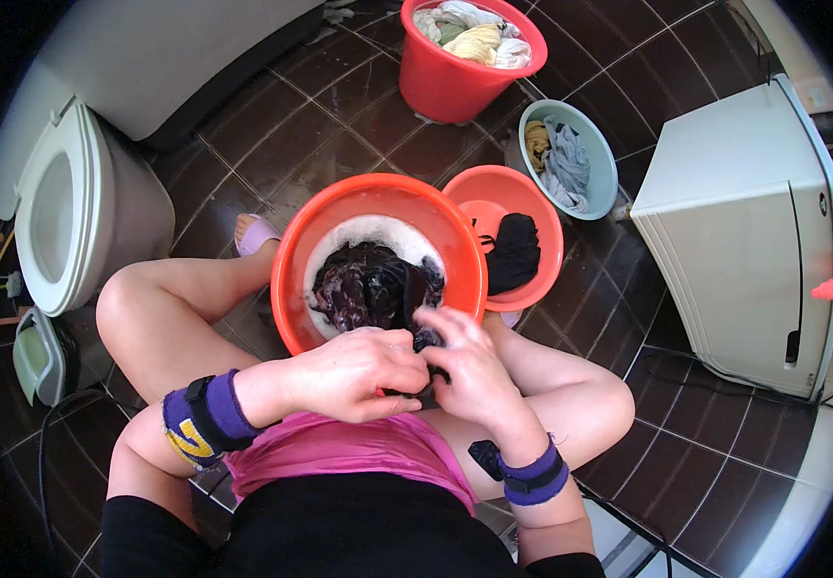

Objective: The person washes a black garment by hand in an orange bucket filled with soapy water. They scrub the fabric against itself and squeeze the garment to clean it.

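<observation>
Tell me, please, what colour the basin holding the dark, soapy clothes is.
The basin is bright orange-red; it shows best in the head view.

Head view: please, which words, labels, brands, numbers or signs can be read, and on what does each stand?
Purple left wristband: a yellow mark, large enough to notice; I do not copy it out.
White appliance: a small dark emblem, too small to read.
Elsewhere, I can read no text.

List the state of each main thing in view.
Left hand, closed on dark laundry
Right hand, fingers bent against it
Orange basin, holding suds and dark laundry
Pink basin, holding black garment
Pale blue basin, holding cloths
Red bucket, heaped with light laundry
Toilet, uncovered
</observation>
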A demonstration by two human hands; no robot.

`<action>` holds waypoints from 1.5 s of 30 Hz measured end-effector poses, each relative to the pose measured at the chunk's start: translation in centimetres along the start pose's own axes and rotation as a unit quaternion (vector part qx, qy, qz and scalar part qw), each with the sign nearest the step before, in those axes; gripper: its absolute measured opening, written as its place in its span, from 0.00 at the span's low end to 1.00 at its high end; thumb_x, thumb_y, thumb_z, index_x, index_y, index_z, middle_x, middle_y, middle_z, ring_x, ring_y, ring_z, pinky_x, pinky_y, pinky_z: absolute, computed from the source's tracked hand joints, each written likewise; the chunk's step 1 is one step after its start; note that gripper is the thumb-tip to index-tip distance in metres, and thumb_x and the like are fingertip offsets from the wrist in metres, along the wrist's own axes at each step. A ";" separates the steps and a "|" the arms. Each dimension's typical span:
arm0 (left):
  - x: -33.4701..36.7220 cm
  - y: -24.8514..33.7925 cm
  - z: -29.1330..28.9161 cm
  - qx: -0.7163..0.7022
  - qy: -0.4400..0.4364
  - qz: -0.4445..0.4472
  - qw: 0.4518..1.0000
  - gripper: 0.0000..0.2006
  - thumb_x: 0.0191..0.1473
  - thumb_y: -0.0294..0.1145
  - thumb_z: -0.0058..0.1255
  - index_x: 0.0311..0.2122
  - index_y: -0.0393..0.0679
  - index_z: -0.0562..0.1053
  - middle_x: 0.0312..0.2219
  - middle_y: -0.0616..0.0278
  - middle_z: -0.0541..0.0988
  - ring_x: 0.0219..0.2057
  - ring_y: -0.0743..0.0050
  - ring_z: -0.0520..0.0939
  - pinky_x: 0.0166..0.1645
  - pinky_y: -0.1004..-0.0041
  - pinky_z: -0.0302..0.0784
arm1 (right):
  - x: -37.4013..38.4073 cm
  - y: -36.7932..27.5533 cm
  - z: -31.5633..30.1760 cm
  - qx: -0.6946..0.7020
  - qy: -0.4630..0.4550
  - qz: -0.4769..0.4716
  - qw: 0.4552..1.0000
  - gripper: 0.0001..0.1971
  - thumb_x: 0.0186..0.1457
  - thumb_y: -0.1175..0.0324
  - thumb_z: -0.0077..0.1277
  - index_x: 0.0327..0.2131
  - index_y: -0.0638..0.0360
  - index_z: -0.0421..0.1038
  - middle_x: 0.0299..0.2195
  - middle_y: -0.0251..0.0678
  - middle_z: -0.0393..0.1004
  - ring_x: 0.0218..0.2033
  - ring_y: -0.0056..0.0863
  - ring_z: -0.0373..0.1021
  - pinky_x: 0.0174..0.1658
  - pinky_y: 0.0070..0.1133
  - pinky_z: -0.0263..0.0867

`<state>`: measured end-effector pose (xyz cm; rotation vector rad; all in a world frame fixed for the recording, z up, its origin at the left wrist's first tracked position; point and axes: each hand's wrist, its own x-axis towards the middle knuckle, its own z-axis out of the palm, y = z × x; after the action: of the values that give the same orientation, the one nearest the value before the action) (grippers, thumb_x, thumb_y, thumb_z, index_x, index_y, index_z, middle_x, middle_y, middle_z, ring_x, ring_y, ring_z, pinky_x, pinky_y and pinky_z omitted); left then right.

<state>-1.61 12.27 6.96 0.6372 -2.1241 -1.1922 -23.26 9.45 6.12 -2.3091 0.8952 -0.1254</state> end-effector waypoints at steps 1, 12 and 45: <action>-0.2 0.1 -0.2 0.007 -0.008 0.003 1.000 0.07 0.48 0.31 0.55 0.29 0.38 0.73 0.33 0.57 0.77 0.33 0.55 0.74 0.37 0.64 0.71 | 0.0 0.6 0.6 0.026 -0.023 -0.050 0.998 0.15 0.34 0.80 0.48 0.30 0.56 0.75 0.51 0.41 0.67 0.55 0.46 0.59 0.56 0.38 0.57; -4.5 -6.7 1.4 0.034 -0.189 -0.420 0.887 0.18 0.56 0.42 0.40 0.36 0.38 0.76 0.32 0.43 0.78 0.39 0.44 0.78 0.45 0.56 0.71 | -1.2 -2.0 -4.4 0.073 0.109 -0.143 0.981 0.09 0.34 0.70 0.59 0.17 0.54 0.66 0.18 0.32 0.61 0.22 0.33 0.61 0.25 0.27 0.58; 1.5 2.2 -7.9 0.223 0.419 -0.118 0.872 0.27 0.34 0.13 0.35 0.48 0.30 0.65 0.46 0.48 0.67 0.50 0.55 0.70 0.57 0.73 0.59 | -1.1 -1.5 -9.1 0.282 0.349 0.011 0.894 0.09 0.39 0.85 0.47 0.23 0.59 0.73 0.22 0.29 0.64 0.26 0.20 0.63 0.31 0.15 0.58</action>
<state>2.72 7.78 12.51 1.3616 -1.5588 -0.3629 -26.03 6.10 14.36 -1.6927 1.0397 -1.1088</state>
